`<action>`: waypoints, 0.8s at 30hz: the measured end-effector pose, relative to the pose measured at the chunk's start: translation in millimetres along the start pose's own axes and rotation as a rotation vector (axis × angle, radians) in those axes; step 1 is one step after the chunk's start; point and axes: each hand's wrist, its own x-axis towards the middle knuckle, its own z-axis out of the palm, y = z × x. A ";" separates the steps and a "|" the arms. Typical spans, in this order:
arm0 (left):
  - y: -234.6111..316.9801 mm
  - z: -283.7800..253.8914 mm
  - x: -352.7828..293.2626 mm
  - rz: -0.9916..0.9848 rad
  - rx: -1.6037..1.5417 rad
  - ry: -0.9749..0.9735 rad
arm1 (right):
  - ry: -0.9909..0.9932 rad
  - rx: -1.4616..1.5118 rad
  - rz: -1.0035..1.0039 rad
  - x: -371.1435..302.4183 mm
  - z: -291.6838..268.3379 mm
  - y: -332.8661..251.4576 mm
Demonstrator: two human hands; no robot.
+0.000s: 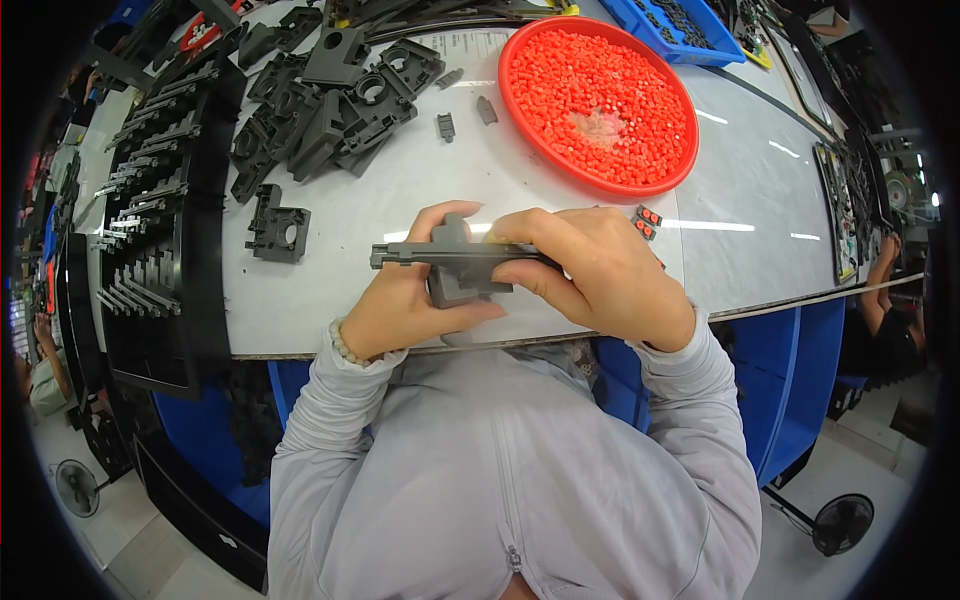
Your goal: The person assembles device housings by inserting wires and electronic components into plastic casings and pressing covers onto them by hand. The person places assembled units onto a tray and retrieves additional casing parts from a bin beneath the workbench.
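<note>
Left of the hands stands a black rack (160,200); beyond them, a heap of dark parts (320,100). The left hand (400,300) and right hand (600,275) both grip a dark plastic part (455,262) between them. A red bowl (520,110) of orange pellets lies beyond the right hand.

Dark grey plastic part (455,265): plain, unpatterned, at centre. Loose moulded parts (325,95) at 11 o'clock: same dark grey to black. Round tray (520,120) at 1 o'clock: red, filled with orange-red pellets (600,95). Bin (680,40) beyond it: blue. Table (400,190): pale grey-white. Rack (165,190) at 9 o'clock: black. Sleeves (330,430): light grey. Wrist bracelet (345,345): white beads.
</note>
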 end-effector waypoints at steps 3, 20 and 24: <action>-5.8 1.8 -1.1 0.021 0.016 0.002 | -0.013 -0.053 -0.037 1.9 1.2 -1.7; -5.2 8.1 0.1 0.079 0.190 -0.055 | 0.084 0.102 -0.065 5.3 20.4 6.3; -7.1 7.6 1.3 0.027 0.052 -0.012 | -0.025 0.106 0.016 11.8 10.1 2.5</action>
